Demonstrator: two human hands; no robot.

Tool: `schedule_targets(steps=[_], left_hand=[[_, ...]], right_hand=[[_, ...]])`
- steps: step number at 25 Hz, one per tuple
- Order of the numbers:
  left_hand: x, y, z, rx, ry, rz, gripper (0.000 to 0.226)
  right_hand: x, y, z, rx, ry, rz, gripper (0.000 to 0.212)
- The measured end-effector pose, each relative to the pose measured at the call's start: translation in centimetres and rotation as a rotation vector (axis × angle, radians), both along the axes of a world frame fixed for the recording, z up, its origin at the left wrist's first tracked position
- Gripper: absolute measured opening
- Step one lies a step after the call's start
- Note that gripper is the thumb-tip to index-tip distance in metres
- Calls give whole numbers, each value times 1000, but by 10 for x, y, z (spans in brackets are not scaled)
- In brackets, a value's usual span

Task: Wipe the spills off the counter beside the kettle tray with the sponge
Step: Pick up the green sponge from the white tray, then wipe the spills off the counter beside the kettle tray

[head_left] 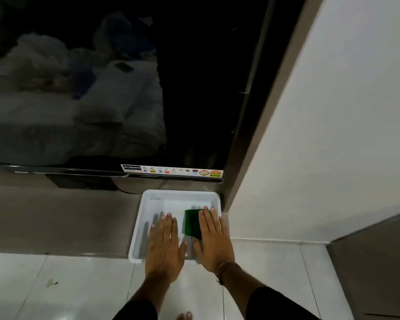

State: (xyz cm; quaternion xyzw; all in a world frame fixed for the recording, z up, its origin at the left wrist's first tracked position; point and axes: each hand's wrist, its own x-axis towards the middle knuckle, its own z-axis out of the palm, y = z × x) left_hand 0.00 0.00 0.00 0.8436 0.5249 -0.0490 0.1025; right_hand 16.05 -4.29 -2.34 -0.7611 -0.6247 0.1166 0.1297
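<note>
The white tray (140,227) on the bench (67,218) holds a green pad (192,222), perhaps a sponge. The right hand (214,241) lies on the pad with straight fingers (207,221). The left hand (165,245) rests flat inside the tray, fingers straight too.

Bare left hand (164,250), bare right hand (214,243), black sleeves (277,303) to mid-forearm, thin brown cord bracelet (224,266) at right wrist, bare toes (184,316).

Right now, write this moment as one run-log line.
left hand: flat over white tray | right hand: fingers straight on green pad | white tray: on ledge under TV
</note>
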Motion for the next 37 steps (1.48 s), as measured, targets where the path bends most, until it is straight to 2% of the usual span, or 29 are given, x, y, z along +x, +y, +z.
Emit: schedule_targets(steps=[5,7,12,16,19,21,23,28,37], left_hand=[[-15,39,-27,22,-110,15,83],[-17,47,-37,7,-147,18,79],[-18,54,-54,-9,-178,4,77],[-18,53,-52,3,-123,-23,78],[-21,48,-37,25,-46,-38,80],[-17,43,-23,49,-20,-50,81],[-2,32,-3,44,-38,-85,82],[74,-17,30,58,-49,-233,92],[294,-197,69,162,-75,-634,89]], right_hand=[[-14,56,-30,-304,-78,93,85],[-13,58,-40,-329,-91,84,84],[-13,61,-51,-310,-109,70,86],[-15,63,-46,-283,-121,65,86],[-16,60,-25,-159,-116,108,82],[-16,48,-4,-49,-88,106,90],[-4,29,17,11,-113,92,96],[75,-52,55,63,-216,-82,87],[258,-302,82,181,-282,-520,78]])
